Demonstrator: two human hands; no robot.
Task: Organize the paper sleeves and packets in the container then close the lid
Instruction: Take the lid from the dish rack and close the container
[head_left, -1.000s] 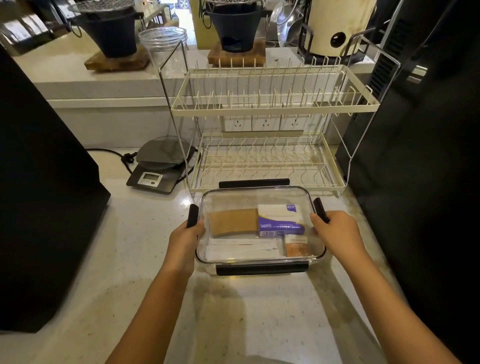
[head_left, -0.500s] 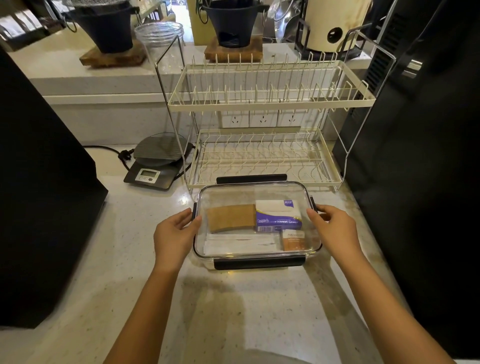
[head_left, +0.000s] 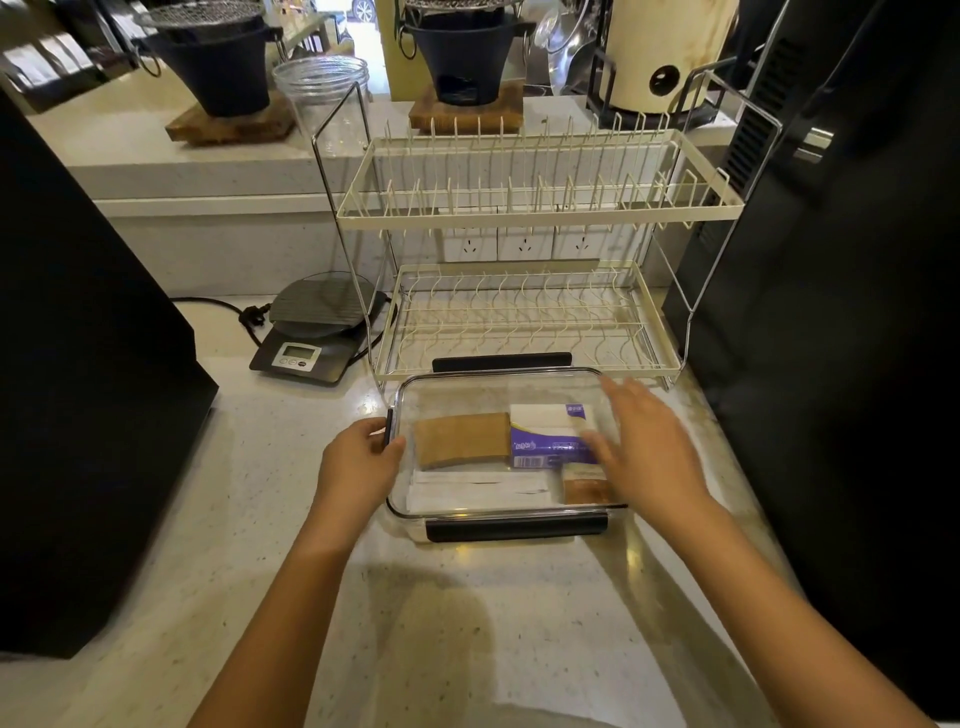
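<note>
A clear rectangular container (head_left: 467, 387) with a transparent lid and black clips sits on the counter in front of the dish rack. Through the lid I see a brown paper sleeve (head_left: 462, 440), a white and purple packet (head_left: 545, 434), a small orange-brown packet (head_left: 584, 488) and white paper sleeves (head_left: 478, 488). My left hand (head_left: 358, 462) rests against the container's left side, fingers at the left clip. My right hand (head_left: 647, 447) hovers flat and blurred over the lid's right part, fingers apart, holding nothing.
A cream two-tier dish rack (head_left: 524, 322) stands right behind the container. A digital scale (head_left: 317, 332) sits at the back left. Dark appliances flank the counter on the left (head_left: 78, 389) and right (head_left: 831, 338). Pots and a plastic cup (head_left: 322, 88) stand on the raised ledge.
My right hand left the container's right side clip and moved up over the lid. The left hand stayed at the left side. The camera shifted slightly.
</note>
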